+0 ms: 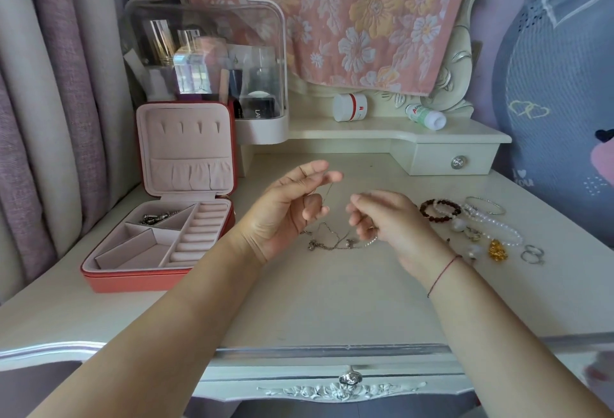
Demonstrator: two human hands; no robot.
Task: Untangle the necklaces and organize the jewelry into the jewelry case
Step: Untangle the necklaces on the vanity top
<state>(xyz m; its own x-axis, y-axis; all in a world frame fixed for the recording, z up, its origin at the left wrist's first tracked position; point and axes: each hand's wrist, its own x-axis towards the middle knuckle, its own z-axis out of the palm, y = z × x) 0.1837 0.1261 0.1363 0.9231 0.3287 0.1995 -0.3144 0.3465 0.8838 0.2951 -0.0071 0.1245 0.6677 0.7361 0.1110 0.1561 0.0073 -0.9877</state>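
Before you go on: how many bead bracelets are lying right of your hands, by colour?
Dark red-brown bracelet: 1
Clear or white: 2, a small bracelet and a long bracelet
Total: 3

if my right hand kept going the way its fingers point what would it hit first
Probably the thin silver necklace chain pinched in the left hand, then that hand; depth is unclear.

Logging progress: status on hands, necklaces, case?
Left hand and right hand each pinch a strand. Necklaces tangled, partly on desk. Jewelry case open. Nothing in the way.
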